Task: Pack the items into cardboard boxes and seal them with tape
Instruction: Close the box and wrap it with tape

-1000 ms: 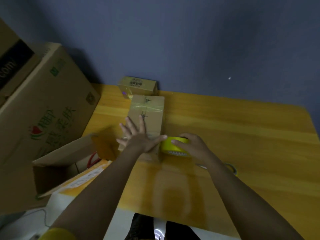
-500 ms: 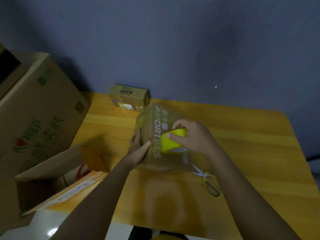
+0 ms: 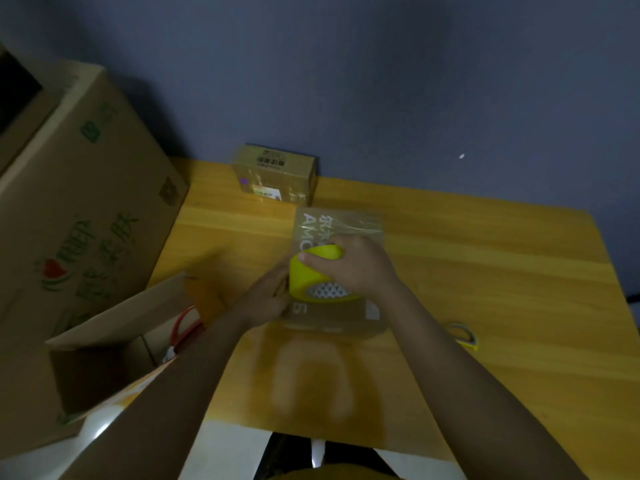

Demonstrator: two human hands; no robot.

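Scissors (image 3: 464, 336) now half hidden behind right hand's (image 3: 353, 266) forearm

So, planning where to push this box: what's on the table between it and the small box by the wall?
Nothing: in the head view, bare table separates the box from the small box.

Makeshift packing room, stacked cartons (image 3: 79, 209), wooden table (image 3: 485, 306), bare wall (image 3: 381, 81)

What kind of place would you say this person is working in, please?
Probably a small home or back-room packing spot: a plain wooden table against a bare wall, large cardboard cartons stacked beside it, a small taped box waiting, and a yellow tape dispenser in use.
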